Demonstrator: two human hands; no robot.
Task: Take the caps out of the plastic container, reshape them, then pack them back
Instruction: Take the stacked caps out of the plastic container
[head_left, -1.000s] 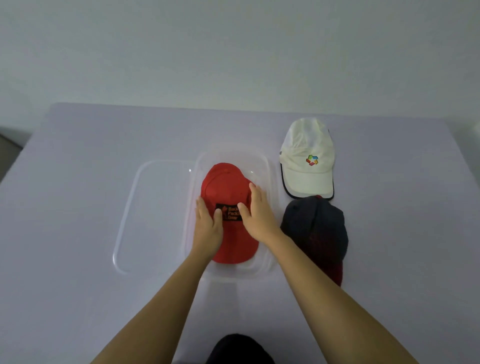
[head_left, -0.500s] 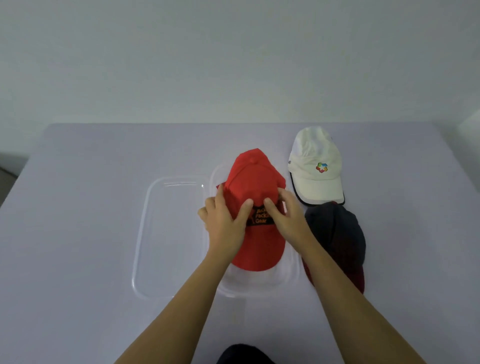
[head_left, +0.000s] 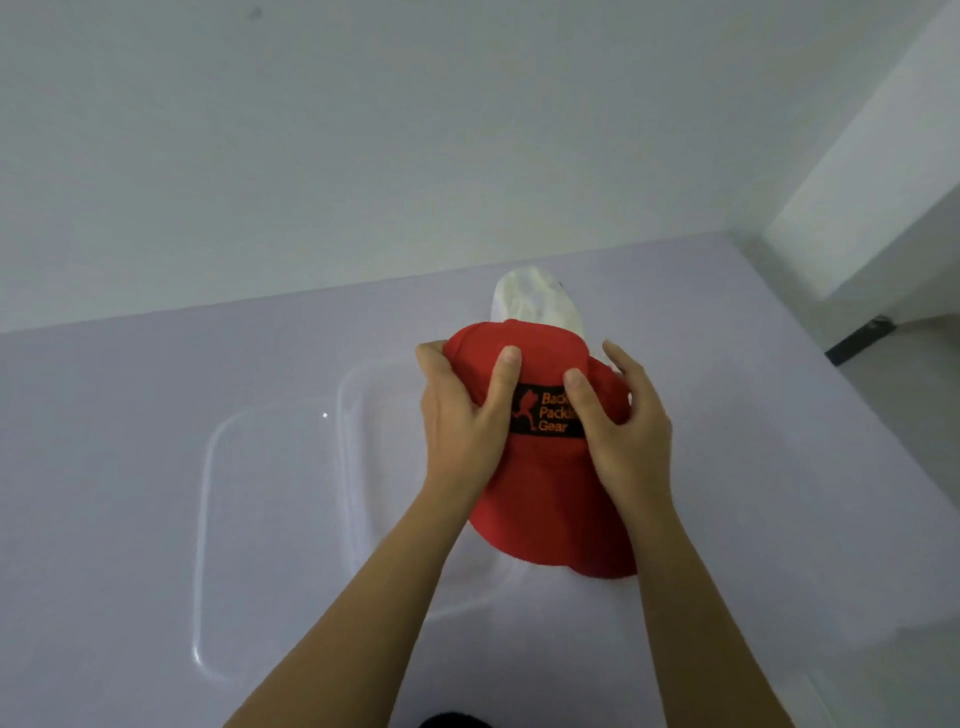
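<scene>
A red cap (head_left: 550, 499) with a black patch hangs in the air above the table, brim toward me. My left hand (head_left: 460, 421) grips its crown on the left, thumb on the front. My right hand (head_left: 623, 421) grips the crown on the right. The clear plastic container (head_left: 363, 457) sits on the table below and to the left of the cap, partly hidden by my left arm. Behind the red cap, the top of a white cap (head_left: 535, 301) shows. The dark cap is hidden behind the red cap and my right hand.
A clear lid (head_left: 249, 530) lies flat on the lilac table (head_left: 104, 467), touching the container's left side. A pale wall stands behind the table. At the right, the table edge drops to a floor with a dark strip (head_left: 857, 340).
Both hands have lifted the red cap out of the container and up to the right, closing on its crown. The view has swung left and tilted, and the dark cap has gone out of sight.
</scene>
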